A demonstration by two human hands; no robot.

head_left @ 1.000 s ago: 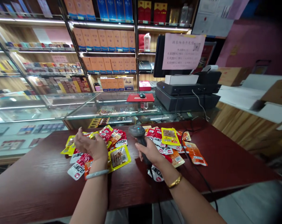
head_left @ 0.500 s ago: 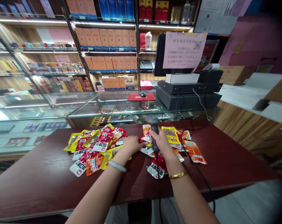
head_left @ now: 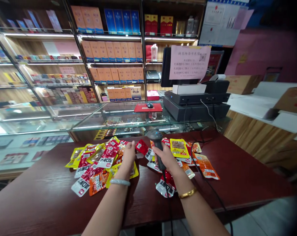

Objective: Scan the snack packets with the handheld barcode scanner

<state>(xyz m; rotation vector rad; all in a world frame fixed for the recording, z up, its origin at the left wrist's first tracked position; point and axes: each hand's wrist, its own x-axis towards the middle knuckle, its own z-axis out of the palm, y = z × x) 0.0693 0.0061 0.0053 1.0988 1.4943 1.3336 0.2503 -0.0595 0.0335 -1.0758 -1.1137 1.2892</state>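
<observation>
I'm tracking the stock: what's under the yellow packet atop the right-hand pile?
Part of a red-and-white packet pokes out below the yellow packet. Whatever lies directly beneath its middle is covered, so how many packets are there can't be seen.

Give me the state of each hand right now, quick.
Left hand: beside a red packet; whether it is gripping it cannot be told.
Right hand: closed around the handle of a black scanner.
</observation>
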